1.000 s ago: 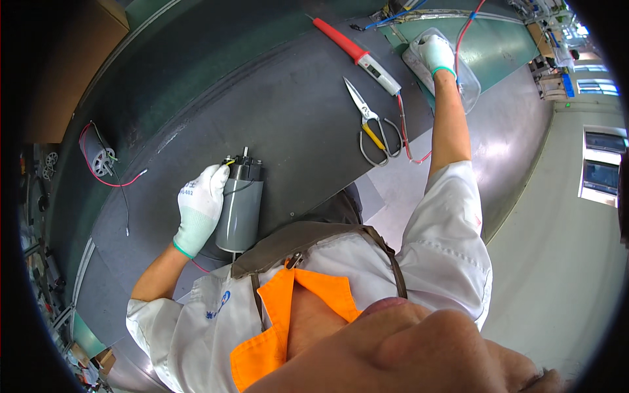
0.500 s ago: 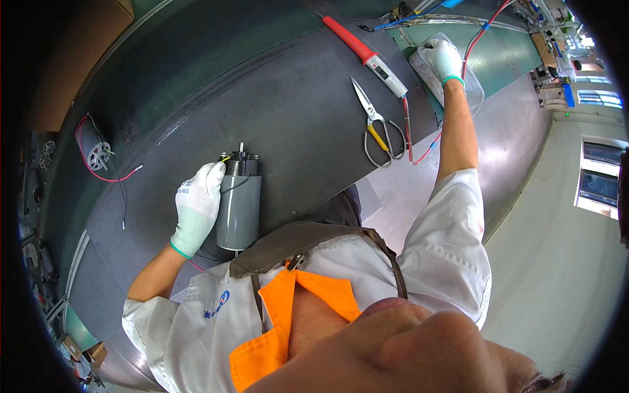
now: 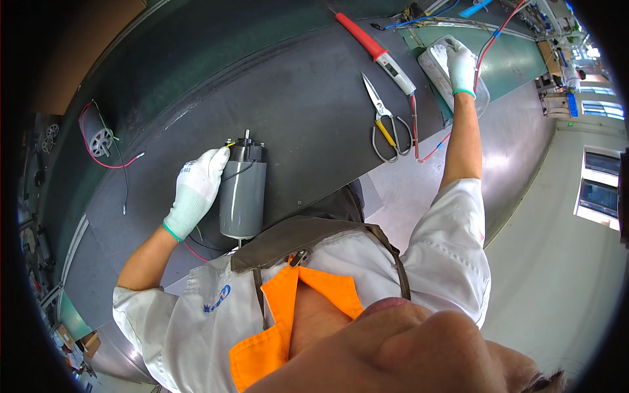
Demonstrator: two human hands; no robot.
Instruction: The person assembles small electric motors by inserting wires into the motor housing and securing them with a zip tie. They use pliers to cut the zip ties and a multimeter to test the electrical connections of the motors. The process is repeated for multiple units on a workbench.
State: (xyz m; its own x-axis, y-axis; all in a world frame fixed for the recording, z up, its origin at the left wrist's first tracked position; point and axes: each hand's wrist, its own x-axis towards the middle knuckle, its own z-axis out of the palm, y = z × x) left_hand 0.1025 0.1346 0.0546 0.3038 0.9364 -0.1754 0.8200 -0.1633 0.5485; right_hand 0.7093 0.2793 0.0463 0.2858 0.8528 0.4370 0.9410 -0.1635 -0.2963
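My left hand, in a white glove with a green cuff, is closed at the upper left of a grey cylindrical electric motor. Its fingertips press by a short yellow wire at the motor's black end cap. The motor lies with its shaft pointing away from me. My gloved right hand is over a clear plastic box at the far right, fingers curled together. Whatever those fingers hold is too small to make out.
Scissors with one yellow grip lie left of my right arm. Beside them rests a red and white pen-shaped tool with a small screen, trailing a red-and-black cable. A second motor with loose wires stands at the far left.
My right hand has risen from inside the plastic box toward its right rim, uncovering more of the inside. The left hand stays at the motor; the whole view has shifted slightly.
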